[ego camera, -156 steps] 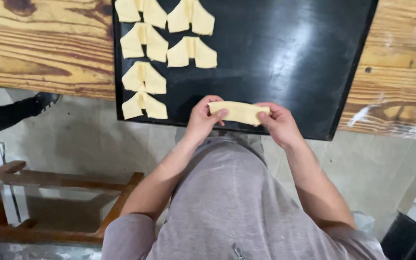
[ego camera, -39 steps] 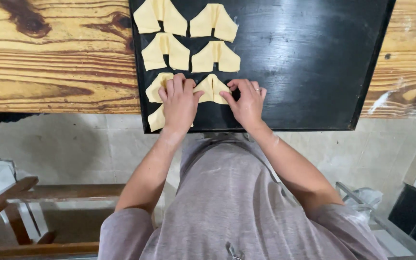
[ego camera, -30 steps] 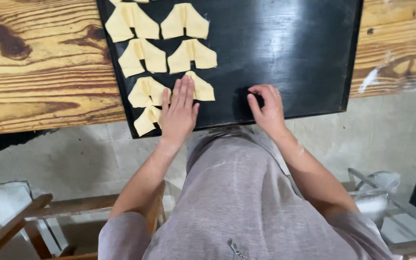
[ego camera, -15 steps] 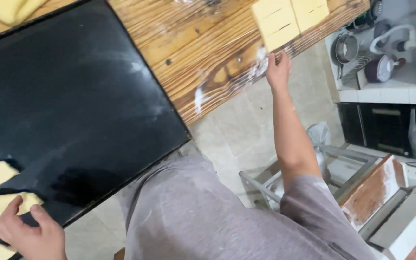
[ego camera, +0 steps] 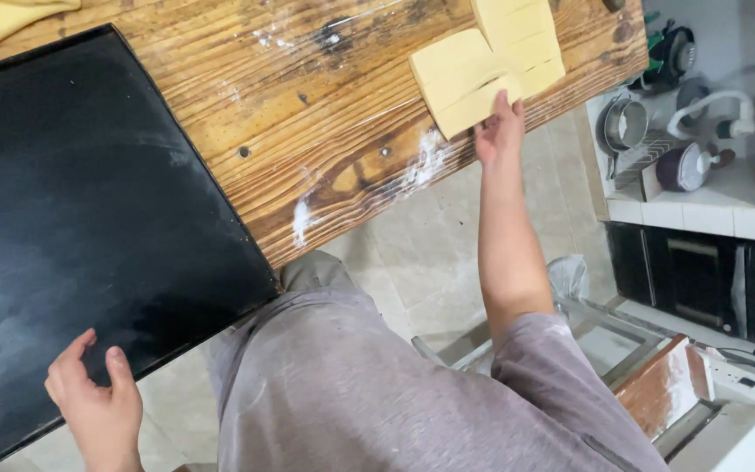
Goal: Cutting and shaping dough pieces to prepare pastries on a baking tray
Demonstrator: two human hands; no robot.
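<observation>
At the table's (ego camera: 308,131) near edge, your right hand (ego camera: 500,131) lay with fingertips on the nearest pale dough strip (ego camera: 474,105), grip not yet closed; soft and limp, it looked best lifted by both ends. Your left hand (ego camera: 93,402) hovered loosely spread over the black tray (ego camera: 72,218).

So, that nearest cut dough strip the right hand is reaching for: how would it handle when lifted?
Probably floppy: the dough strip looks thin and soft, so it may sag from the right hand. Likely light for its size. Flour smears on the wooden table suggest it could cling slightly rather than slide.
</observation>
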